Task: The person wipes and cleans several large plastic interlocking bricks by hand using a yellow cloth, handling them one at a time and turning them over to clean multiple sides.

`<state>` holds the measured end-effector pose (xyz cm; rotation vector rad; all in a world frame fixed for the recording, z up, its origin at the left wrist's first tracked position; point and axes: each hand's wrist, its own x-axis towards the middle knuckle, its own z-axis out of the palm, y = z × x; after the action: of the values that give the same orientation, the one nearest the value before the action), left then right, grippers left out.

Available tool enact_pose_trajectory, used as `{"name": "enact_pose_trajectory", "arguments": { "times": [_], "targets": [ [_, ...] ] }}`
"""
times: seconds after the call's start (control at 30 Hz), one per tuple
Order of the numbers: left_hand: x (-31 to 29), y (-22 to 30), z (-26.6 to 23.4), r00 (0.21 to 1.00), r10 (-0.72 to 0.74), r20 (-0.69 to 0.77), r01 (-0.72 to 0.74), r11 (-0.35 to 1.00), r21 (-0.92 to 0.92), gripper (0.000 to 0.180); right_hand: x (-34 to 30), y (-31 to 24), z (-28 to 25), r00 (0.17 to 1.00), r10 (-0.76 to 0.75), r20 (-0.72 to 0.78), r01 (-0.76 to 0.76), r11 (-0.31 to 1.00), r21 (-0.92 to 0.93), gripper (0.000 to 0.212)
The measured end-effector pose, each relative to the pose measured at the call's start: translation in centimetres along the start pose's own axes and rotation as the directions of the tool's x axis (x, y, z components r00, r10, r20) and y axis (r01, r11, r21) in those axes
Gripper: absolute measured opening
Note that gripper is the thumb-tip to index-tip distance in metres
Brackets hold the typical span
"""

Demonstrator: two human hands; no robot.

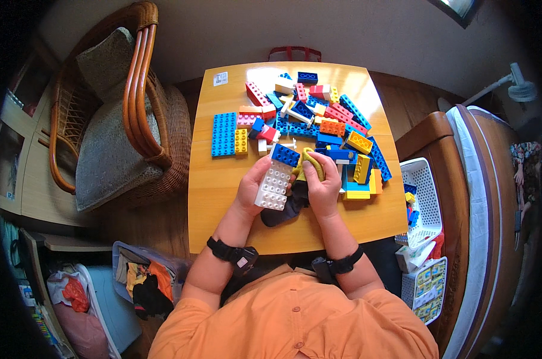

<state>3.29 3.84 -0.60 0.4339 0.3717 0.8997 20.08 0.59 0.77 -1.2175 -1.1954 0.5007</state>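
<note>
My left hand [251,186] is closed around a white studded toy brick [274,182], which has a blue toy brick [285,155] at its far end. My right hand [323,190] grips a yellow-green and dark cloth [314,169] close beside the bricks. The cloth's dark part [283,213] hangs below and partly behind the white brick; it may be a sock. Just beyond my hands lies a heap of loose toy bricks, among them an orange brick [332,127], a yellow brick [359,142] and a flat blue studded plate [224,134].
The heap covers much of the wooden table [223,209]. A wicker armchair [118,113] stands to the left, with a bin of clothes [122,287] nearer me. On the right are a white basket [429,203] holding a few bricks and a bed [462,239].
</note>
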Motion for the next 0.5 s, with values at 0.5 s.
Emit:
{"name": "enact_pose_trajectory", "arguments": {
  "times": [0.5],
  "targets": [
    [0.35, -0.83, 0.82, 0.991, 0.115, -0.068, -0.104, 0.984, 0.147, 0.040, -0.04, -0.68, 0.46, 0.973, -0.225, 0.048, 0.227, 0.973, -0.050, 0.021]
  ]
}}
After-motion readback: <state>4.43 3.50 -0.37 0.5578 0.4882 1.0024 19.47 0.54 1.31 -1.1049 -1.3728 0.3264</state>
